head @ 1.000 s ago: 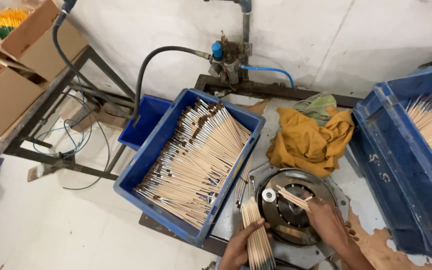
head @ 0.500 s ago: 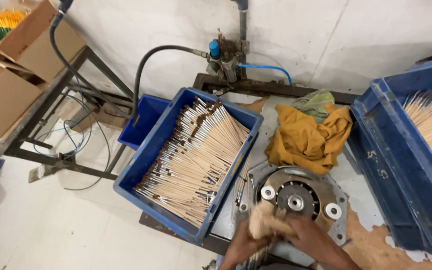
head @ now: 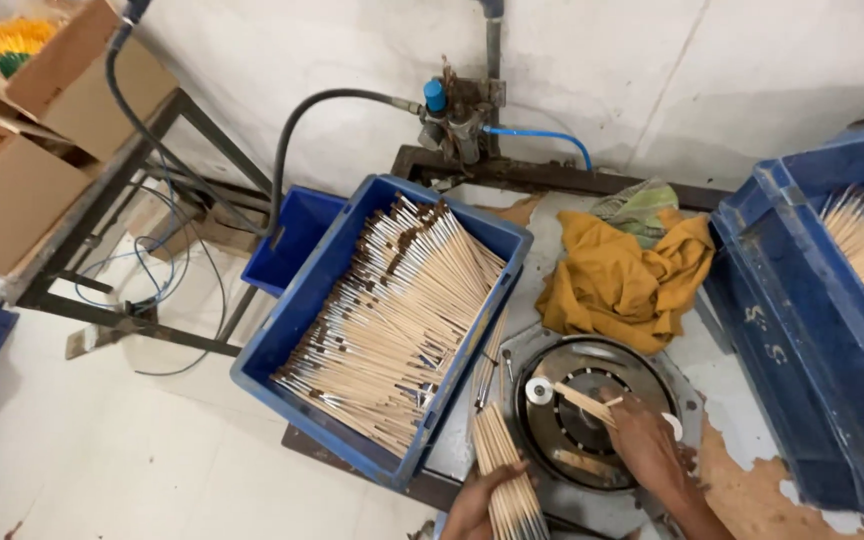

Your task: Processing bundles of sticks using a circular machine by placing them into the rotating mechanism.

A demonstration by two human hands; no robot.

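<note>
Your right hand (head: 647, 450) had come back over the round metal disc (head: 592, 410), pinching one stick (head: 582, 402) there, while your left hand (head: 482, 505) gripped the stick bundle (head: 504, 470) beside it.

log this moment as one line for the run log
left hand: holds stick bundle | right hand: single stick on round metal disc | blue crate of sticks at left
</note>
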